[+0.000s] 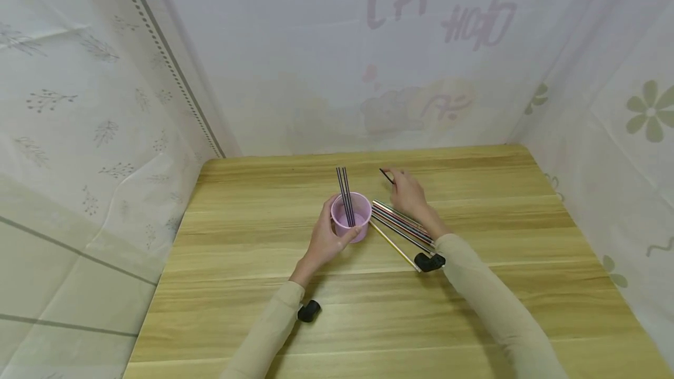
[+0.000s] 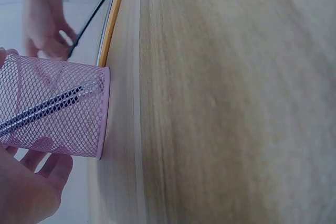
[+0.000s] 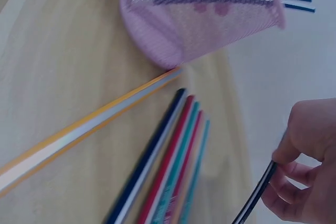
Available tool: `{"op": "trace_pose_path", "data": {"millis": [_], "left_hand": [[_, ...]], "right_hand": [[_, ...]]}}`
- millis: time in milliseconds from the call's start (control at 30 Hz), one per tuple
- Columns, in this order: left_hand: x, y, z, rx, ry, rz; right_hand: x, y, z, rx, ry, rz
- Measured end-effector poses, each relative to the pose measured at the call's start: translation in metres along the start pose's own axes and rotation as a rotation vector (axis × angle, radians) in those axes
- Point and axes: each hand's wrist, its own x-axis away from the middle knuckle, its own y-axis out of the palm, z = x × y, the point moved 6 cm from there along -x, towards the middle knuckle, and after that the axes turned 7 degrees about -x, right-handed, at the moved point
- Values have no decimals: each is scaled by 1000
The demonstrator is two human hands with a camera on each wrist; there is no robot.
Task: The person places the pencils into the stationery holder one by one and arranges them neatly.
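Observation:
My left hand (image 1: 325, 243) holds a pink mesh pencil cup (image 1: 362, 204) upright on the wooden table, with the thumb on its near side and the fingers around its left. Dark pencils (image 1: 344, 189) stand in the cup, leaning, their tops above the rim. To the right of the cup and farther back, my right hand (image 1: 409, 195) pinches a dark pencil (image 3: 257, 195) between thumb and fingers, apart from the cup. Below that hand lies a loose bundle of coloured pencils (image 3: 163, 166) in dark blue, red and teal. A yellow pencil (image 3: 89, 124) lies apart from them, one end near the cup's base.
The wooden table (image 1: 237, 309) ends at a pale printed cloth (image 1: 295, 75) behind, with similar cloth at both sides. Black wrist-worn devices (image 1: 309, 311) sit at both sleeves; the right one (image 1: 429, 262) is over the near pencil ends.

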Motion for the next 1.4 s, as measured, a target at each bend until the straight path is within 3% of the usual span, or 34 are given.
{"op": "trace_pose_path", "data": {"millis": [333, 467, 633, 933, 1133, 1400], "left_hand": [[1, 1, -3, 3, 1, 3], [1, 1, -3, -2, 11, 4], [2, 1, -1, 0, 15, 6], [2, 0, -1, 0, 5, 9], [0, 1, -1, -8, 18, 8], [-1, 1, -2, -10, 23, 13]], "right_hand": [[-3, -25, -42, -101, -68, 152], [-3, -36, -62, -169, -131, 212], [-1, -50, -84, -335, -195, 250], [1, -71, -117, -636, -172, 312], [0, -62, -123, -715, -186, 335], [1, -29, -117, -664, -213, 286]]}}
